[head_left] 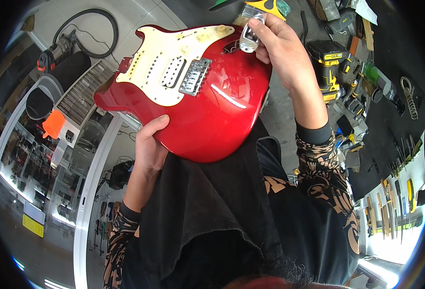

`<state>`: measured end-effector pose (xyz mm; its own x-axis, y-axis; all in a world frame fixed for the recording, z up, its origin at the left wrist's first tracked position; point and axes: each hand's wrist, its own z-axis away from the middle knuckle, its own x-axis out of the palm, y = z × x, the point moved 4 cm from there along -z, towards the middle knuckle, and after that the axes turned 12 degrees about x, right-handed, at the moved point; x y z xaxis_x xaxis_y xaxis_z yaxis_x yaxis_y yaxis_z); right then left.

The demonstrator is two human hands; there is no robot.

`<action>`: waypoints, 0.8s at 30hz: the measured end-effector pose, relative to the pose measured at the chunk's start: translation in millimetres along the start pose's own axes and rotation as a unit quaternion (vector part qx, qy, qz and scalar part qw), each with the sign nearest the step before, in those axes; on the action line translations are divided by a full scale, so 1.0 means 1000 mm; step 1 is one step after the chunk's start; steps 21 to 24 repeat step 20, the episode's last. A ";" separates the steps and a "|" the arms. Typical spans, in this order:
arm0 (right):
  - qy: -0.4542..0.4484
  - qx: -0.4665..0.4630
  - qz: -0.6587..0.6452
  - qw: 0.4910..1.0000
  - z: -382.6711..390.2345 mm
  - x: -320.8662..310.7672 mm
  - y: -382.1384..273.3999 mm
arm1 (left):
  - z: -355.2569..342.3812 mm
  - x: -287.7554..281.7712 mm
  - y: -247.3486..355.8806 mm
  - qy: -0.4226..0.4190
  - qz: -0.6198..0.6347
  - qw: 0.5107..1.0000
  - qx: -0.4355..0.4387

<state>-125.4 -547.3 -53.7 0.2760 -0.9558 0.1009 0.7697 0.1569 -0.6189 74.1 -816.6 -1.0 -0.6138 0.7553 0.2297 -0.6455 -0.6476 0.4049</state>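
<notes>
Two hands point(147, 144) point(280, 48), one red guitar body point(212, 111)

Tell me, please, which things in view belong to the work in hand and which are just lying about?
In hand:
- red guitar body, steadied by the left hand
- chrome jack plate, pinched by the right hand

Lying about:
- yellow cordless drill
- coil spring
- orange funnel
- chisels

Both forearms rise from the lower edge in patterned sleeves. The left hand point(147, 144) is cupped, thumb lying across the top — fingers curled out of sight. The right hand point(280, 45) reaches farther up, wrist extended, fingertips pinched together.
</notes>
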 end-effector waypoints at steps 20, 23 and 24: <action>-0.224 0.137 -0.021 0.965 -0.002 0.003 -0.011 | 0.001 0.000 0.002 0.000 0.007 1.000 0.004; -0.224 0.137 -0.021 0.965 -0.002 0.003 -0.011 | 0.001 0.000 0.002 0.000 0.007 1.000 0.004; -0.224 0.137 -0.021 0.965 -0.002 0.003 -0.011 | 0.001 0.000 0.002 0.000 0.007 1.000 0.004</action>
